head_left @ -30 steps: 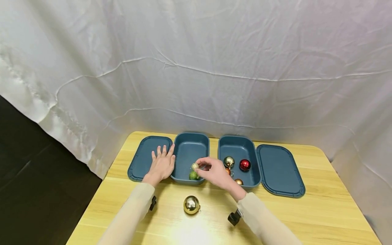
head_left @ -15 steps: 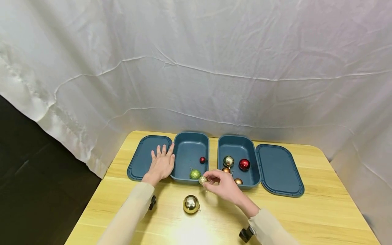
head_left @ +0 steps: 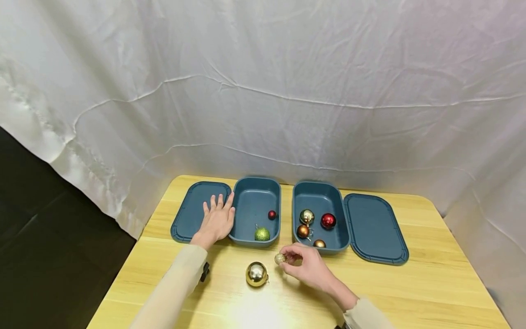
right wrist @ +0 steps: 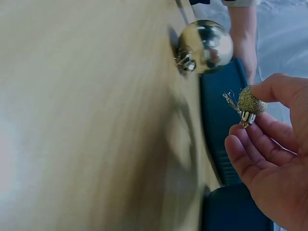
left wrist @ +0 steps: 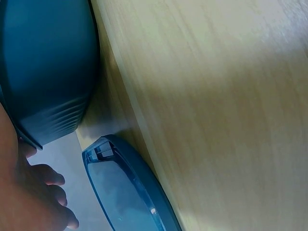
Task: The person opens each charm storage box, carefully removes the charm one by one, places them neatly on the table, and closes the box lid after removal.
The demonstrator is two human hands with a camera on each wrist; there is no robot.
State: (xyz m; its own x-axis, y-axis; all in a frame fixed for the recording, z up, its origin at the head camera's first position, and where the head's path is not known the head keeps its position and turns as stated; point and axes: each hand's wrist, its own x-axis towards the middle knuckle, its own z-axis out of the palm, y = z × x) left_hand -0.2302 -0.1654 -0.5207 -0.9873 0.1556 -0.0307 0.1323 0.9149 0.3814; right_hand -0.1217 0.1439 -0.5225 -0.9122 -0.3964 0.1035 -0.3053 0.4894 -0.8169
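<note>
My right hand [head_left: 308, 265] pinches a small gold glitter Christmas bauble [head_left: 280, 258] between thumb and fingers, above the table in front of the boxes. The right wrist view shows its metal cap and string loop on the bauble [right wrist: 251, 100]. My left hand [head_left: 215, 222] has its fingers spread at the left rim of the left blue box [head_left: 250, 205], over a lid. Inside that box are a small red bauble [head_left: 271, 214] and a green glitter bauble [head_left: 261, 234]. A large shiny gold bauble [head_left: 256, 274] lies on the table, left of my right hand.
The right blue box [head_left: 318, 194] contains a gold bauble [head_left: 307, 216], a red bauble [head_left: 328, 221] and two copper-coloured ones. Blue lids lie flat outside the boxes, the left lid [head_left: 191, 214] and the right lid [head_left: 376, 228]. A pale curtain [head_left: 263, 114] hangs behind the table.
My right hand has lifted the small gold glitter bauble out of the left box and carried it toward me and to the right. My left hand has stayed in place.
</note>
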